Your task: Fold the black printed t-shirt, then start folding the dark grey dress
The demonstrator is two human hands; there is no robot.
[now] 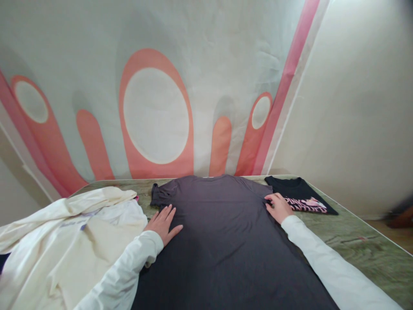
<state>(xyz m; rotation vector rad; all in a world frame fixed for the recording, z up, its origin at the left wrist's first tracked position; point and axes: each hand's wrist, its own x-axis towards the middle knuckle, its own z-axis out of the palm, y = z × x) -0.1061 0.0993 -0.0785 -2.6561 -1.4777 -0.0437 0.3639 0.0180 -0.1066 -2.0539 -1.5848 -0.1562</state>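
A dark grey T-shirt [219, 241] lies spread over the table, its collar at the far edge and its short sleeves out to both sides. My left hand [163, 224] rests on the shirt's left side below the sleeve, fingers spread, palm down. On the opposite side, my right hand [279, 207] has its fingers bent and its thumb drawn in, pinching the shirt's edge just under the right sleeve. The lower part of the shirt runs out of view at the bottom.
A rumpled cream garment [106, 241] is heaped at the left. A folded black T-shirt [290, 187] with pink lettering lies at the far right of the wood-patterned table [355, 241]. Behind the table hangs a backdrop [209, 77] with pink shapes.
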